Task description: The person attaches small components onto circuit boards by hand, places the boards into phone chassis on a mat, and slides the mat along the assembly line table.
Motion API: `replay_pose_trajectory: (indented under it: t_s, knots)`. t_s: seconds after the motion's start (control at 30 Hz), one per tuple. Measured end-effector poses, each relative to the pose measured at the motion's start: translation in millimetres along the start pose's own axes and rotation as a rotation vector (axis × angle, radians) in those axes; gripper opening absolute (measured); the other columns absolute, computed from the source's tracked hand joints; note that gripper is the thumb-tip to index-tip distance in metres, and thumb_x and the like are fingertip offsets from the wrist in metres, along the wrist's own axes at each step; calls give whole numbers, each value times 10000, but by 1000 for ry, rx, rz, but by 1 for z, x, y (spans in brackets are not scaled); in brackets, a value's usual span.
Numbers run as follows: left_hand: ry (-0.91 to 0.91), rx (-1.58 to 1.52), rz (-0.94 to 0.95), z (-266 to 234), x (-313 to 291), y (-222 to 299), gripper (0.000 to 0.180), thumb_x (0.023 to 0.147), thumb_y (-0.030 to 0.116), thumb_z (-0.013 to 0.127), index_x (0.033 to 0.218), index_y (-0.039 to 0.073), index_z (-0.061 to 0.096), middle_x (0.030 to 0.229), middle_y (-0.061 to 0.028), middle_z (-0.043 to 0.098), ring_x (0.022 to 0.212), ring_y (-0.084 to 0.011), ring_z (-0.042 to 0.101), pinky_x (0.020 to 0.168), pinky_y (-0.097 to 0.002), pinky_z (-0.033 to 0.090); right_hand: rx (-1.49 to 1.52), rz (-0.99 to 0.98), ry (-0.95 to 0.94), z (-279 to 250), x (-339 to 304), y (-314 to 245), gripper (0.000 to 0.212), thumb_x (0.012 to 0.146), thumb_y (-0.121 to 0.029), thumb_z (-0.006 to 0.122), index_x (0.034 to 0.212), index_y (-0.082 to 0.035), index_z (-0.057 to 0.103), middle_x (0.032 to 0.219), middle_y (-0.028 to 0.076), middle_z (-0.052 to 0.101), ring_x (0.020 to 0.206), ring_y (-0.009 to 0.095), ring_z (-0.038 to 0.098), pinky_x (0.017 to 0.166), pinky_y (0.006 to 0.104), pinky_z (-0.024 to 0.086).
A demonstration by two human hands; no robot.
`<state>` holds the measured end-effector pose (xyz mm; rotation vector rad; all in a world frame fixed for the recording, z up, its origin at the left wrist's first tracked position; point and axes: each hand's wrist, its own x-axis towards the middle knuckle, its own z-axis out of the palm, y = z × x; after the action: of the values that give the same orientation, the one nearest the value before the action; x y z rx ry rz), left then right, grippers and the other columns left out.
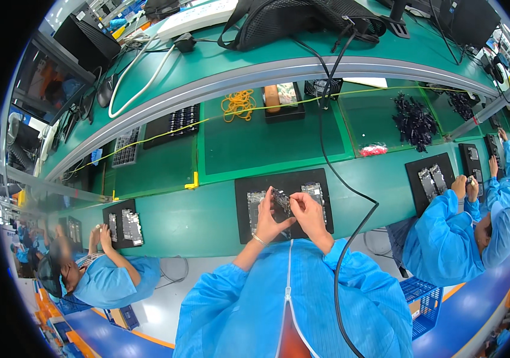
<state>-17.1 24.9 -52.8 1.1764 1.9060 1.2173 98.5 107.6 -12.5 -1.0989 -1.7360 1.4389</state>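
Observation:
A small dark circuit board [280, 199] is held up over a black mat [243, 185] in front of me. My left hand [269, 222] is closed on the board from its left side, thumb below and fingers above. At the board's right edge, my right hand [310, 218] has its thumb and fingertips pinched together; what lies between them is too small to make out. Left of my hands, a group of circuit boards [254, 201] lies on the mat. Another group of boards [313, 191] is at the right, partly covered by my right hand.
A black cable [353, 230] hangs down past my right side. Beyond the mat are yellow rubber bands [238, 105], a black box [291, 113], a red-and-white packet [373, 149] and a pile of dark parts [415, 122]. Co-workers sit left [108, 280] and right [446, 238].

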Motion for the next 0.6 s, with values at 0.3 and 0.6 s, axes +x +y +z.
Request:
replay_pose_trajectory:
  t_s: [0.3,0.6]
  knots:
    - [-79,-195,-87,19,7,-15,1068,554,280,812,1380,89,162,1177,-147,371,1032,-230,421,839,-369,426,115,116,8,-10,20,51,136,842,-98,526,887,28,550,776,66,605,698,120,602,631,234,488]
    - [100,572,-436,68,38,-66,1077,540,369,789,1354,57,157,1196,-225,371,1092,-392,344,907,-443,352,325,305,117,-38,3,78,123,842,-82,531,905,23,515,803,81,589,699,144,609,635,250,511]
